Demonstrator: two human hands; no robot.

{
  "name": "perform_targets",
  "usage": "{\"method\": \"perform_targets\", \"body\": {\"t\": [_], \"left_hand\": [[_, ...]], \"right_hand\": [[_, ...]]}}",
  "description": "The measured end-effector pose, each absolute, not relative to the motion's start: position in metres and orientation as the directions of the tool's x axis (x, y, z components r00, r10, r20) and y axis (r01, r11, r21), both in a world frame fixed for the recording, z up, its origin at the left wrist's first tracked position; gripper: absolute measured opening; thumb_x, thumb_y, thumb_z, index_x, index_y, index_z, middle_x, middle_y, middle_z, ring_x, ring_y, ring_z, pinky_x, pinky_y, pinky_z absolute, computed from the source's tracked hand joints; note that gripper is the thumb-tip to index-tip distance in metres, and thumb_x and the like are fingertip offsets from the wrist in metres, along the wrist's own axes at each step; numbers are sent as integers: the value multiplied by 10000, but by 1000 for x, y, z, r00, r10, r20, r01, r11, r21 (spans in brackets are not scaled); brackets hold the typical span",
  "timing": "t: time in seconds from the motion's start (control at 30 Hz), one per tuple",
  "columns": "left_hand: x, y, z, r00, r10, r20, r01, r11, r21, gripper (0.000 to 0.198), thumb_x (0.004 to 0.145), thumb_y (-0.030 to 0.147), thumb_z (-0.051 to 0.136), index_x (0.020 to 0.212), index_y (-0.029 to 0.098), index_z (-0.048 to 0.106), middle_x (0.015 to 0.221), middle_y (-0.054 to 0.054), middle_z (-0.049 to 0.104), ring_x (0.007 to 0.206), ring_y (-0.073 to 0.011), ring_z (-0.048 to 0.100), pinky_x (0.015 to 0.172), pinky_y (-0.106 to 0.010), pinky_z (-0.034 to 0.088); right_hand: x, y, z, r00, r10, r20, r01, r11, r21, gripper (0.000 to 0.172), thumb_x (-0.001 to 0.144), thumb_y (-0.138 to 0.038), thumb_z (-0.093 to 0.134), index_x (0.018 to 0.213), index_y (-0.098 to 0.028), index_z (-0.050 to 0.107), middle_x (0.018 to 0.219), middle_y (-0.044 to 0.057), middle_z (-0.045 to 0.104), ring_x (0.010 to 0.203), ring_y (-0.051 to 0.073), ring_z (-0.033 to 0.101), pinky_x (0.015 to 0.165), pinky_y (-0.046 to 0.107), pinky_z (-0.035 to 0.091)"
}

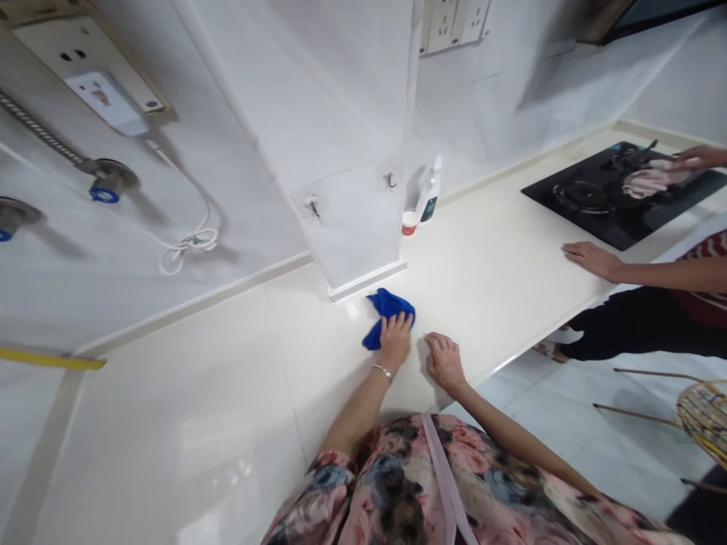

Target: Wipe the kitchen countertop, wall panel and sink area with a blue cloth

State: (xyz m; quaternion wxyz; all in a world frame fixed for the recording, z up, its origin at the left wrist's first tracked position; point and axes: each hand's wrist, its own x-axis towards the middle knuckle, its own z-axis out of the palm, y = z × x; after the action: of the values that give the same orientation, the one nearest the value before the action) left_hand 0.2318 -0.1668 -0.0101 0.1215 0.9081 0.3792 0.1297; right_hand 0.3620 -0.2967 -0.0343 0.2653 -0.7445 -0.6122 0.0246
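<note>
A crumpled blue cloth [391,301] lies on the white countertop [244,378], close to the foot of the tiled pillar. My left hand [396,339] presses down on it with the fingers over its near part, and a bracelet circles that wrist. Just to the right, my right hand [446,362] rests on the counter near its front edge. Its fingers are slightly bent and I see nothing in them.
Past the pillar [352,219] stand a white spray bottle [429,197] and a small red-and-white cup [409,222]. At the right, another person holds a pale cloth [653,180] on a black gas hob [591,197], their other hand [594,260] on the counter. Wall cables hang at left.
</note>
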Motion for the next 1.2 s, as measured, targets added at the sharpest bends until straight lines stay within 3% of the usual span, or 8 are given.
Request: {"method": "perform_targets", "body": {"t": [0.27,0.37,0.5,0.6,0.93,1.07,1.13,1.2], "left_hand": [[277,-178,0,869,468,161,397,-853,339,498,959,308,488,1453,312,548,1562,-45,485,1363,-279,480,1261,-541,285],[262,-146,6,847,507,158,438,-836,330,505,952,389,534,1451,309,551,1560,-48,488,1352,-290,480,1253,-544,295],[235,-99,11,729,667,156,601,-732,322,478,959,322,492,1418,228,589,1556,-117,480,1377,-347,452,1215,-631,307],[216,-90,9,675,720,160,652,-684,326,471,956,289,488,1413,242,592,1565,-98,474,1408,-335,428,1224,-610,302],[167,-192,10,711,675,197,566,-716,408,549,909,351,613,1448,266,551,1583,-94,449,1414,-347,443,1233,-613,299],[137,-209,11,740,630,236,467,-733,494,489,929,307,590,1415,349,570,1528,-3,525,1377,-219,512,1228,-439,397],[119,-208,9,669,697,258,500,-679,538,457,987,270,477,1437,301,547,1533,-25,516,1387,-179,504,1204,-374,431],[104,-204,7,545,796,262,577,-583,572,452,1026,267,376,1453,234,521,1547,-86,489,1409,-199,481,1194,-407,446]], "right_hand": [[374,-296,-43,347,852,392,846,-104,-524,367,751,-25,422,1038,-204,566,1091,103,585,1070,253,487,983,417,443],[373,-298,-41,357,846,395,834,-98,-544,357,758,-21,425,1029,-209,561,1105,100,575,1088,252,487,992,420,448],[373,-299,-39,369,845,388,820,-100,-564,356,768,-16,424,1034,-212,557,1120,98,579,1105,248,491,998,415,454],[374,-299,-40,379,843,382,812,-104,-574,349,773,-15,425,1031,-210,558,1127,102,584,1111,244,487,1011,407,450],[373,-300,-37,401,830,389,808,-121,-576,350,747,-32,443,1012,-211,585,1103,97,592,1086,255,495,1005,439,457],[373,-293,-34,415,822,390,805,-132,-579,397,766,-81,439,1117,-203,580,1122,108,585,1077,266,525,997,479,473],[366,-280,-29,402,831,384,801,-116,-587,460,822,-136,433,1268,-187,532,1193,129,579,1087,265,550,984,477,493],[353,-259,-24,383,845,374,795,-94,-600,533,885,-237,446,1414,-169,439,1325,164,551,1181,280,542,1014,489,490]]}}
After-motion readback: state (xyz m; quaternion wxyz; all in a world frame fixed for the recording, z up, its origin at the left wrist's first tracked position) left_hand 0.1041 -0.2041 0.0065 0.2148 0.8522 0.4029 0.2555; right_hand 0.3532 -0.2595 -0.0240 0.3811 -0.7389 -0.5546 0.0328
